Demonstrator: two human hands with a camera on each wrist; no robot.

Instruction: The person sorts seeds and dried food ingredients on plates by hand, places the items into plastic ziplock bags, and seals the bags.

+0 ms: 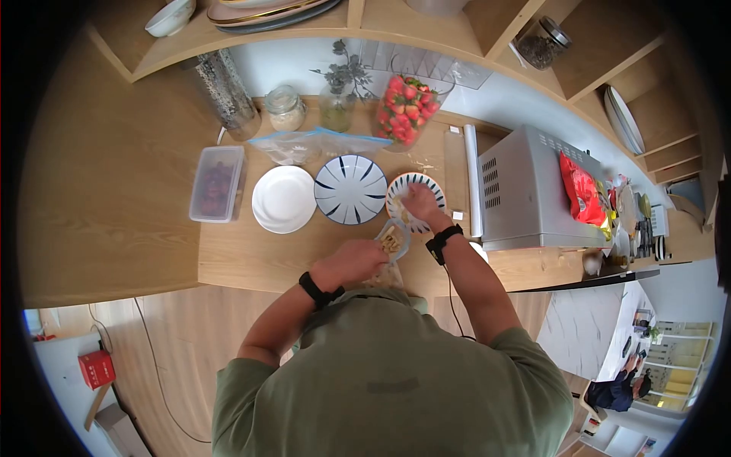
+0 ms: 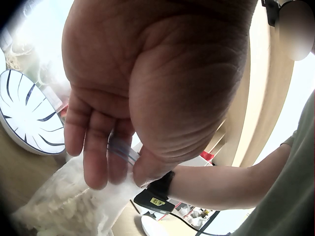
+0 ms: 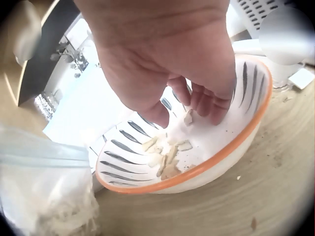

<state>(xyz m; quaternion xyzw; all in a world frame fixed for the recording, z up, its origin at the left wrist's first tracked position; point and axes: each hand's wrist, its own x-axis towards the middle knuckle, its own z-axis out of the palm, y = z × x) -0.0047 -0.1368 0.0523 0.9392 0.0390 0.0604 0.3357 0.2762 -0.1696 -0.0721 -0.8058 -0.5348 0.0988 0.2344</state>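
My left hand [image 1: 354,260] pinches the edge of a clear zip bag [image 2: 69,196] between thumb and fingers; pale dry pieces fill its lower part. Just right of it, my right hand [image 1: 422,202] is over a striped bowl [image 1: 394,189]. In the right wrist view the hand [image 3: 167,59] reaches inside the orange rim of the bowl [image 3: 216,164], thumb and fingers apart. One pale piece [image 3: 188,117] shows just below the fingers, touching or not I cannot tell. Several pale pieces [image 3: 170,160] lie at the bowl's bottom.
Left of the bowl are a blue-striped plate [image 1: 350,190], a white plate [image 1: 283,199] and a lidded container [image 1: 218,184]. Behind stand a jar [image 1: 285,108], another zip bag [image 1: 293,148] and a tall container of strawberries [image 1: 407,107]. A microwave [image 1: 525,190] stands at right.
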